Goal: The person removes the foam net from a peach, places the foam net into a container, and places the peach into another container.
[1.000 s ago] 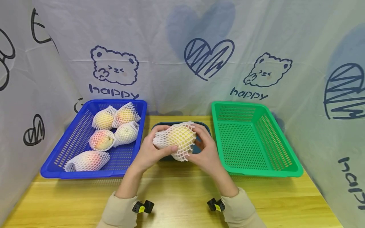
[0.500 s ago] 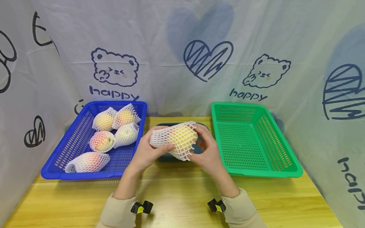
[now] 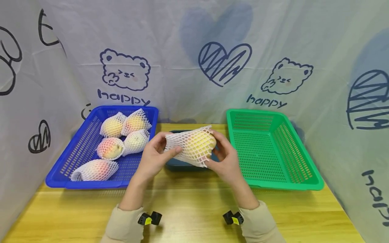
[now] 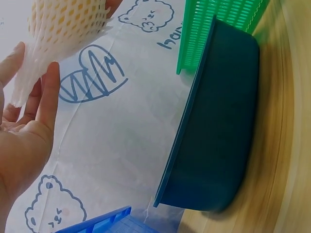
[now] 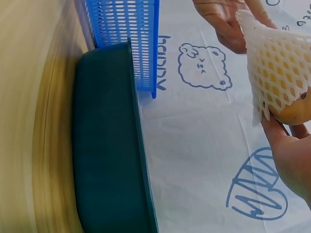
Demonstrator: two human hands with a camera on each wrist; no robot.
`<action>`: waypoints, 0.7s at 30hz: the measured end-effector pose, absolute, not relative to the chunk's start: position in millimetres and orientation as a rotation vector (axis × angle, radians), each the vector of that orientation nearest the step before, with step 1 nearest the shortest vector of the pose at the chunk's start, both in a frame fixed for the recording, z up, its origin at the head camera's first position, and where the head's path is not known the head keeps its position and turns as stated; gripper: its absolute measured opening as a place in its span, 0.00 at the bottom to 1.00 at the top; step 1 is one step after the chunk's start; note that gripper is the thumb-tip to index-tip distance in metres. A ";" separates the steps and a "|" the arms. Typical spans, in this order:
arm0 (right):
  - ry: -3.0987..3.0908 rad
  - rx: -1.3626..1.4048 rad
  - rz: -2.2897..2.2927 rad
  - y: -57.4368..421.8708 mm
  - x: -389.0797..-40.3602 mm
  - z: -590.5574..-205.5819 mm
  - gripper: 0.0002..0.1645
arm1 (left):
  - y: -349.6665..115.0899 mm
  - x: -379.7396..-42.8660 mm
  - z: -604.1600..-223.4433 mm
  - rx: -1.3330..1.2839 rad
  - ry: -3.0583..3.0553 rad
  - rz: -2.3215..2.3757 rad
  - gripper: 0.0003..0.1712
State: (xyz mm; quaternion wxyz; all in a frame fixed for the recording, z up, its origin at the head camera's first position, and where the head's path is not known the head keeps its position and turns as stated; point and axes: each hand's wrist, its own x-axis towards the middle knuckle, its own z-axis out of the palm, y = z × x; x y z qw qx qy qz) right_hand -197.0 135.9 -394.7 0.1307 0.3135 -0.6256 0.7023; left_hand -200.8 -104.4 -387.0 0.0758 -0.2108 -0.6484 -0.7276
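Note:
A yellow peach (image 3: 201,143) in a white foam net (image 3: 177,142) is held up between both hands, over the dark teal basin. My left hand (image 3: 154,156) pinches the loose, gathered end of the net between thumb and fingers. On the other side my right hand (image 3: 223,158) grips the peach near the net's open end, where bare orange-yellow skin (image 5: 293,112) shows in the right wrist view. In the left wrist view, the narrow net tail (image 4: 26,85) lies between the left thumb and fingers.
The dark teal basin (image 4: 214,121) stands on the wooden table (image 3: 185,209) below the hands. At left, a blue basket (image 3: 100,184) holds several net-wrapped peaches (image 3: 110,148). A green basket (image 3: 261,152) stands at right. A printed white cloth (image 3: 176,87) hangs behind.
The peach and net have shifted slightly right and tilted up at the right end. More bare fruit shows at the net's open end. The left hand's grip has moved along the stretched net tail.

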 end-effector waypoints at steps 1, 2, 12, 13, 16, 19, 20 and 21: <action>-1.808 0.916 2.042 136.5 -197.2 -394.7 0.49 | -104.8 -201.2 -387.2 -0.638 -1.934 -2.168 0.20; -1.804 0.919 2.044 137.1 -197.4 -394.6 0.49 | -105.2 -201.5 -387.3 -0.644 -1.925 -2.158 0.19; -1.840 0.899 2.050 140.5 -197.2 -389.5 0.48 | -110.9 -199.4 -383.1 -0.584 -1.924 -2.114 0.17; -1.844 0.897 2.051 141.1 -197.4 -388.8 0.48 | -111.7 -199.4 -382.4 -0.576 -1.915 -2.120 0.17; -1.873 0.885 2.044 143.2 -198.3 -387.3 0.47 | -114.6 -199.5 -381.4 -0.558 -1.880 -2.140 0.20; -1.887 0.874 2.041 145.5 -199.0 -386.2 0.46 | -117.6 -200.1 -381.3 -0.562 -1.853 -2.148 0.20; -1.892 0.870 2.038 146.7 -198.9 -385.9 0.46 | -118.4 -200.3 -381.6 -0.562 -1.849 -2.143 0.20; -1.895 0.867 2.035 148.2 -198.7 -385.6 0.46 | -119.2 -200.6 -382.0 -0.565 -1.846 -2.140 0.19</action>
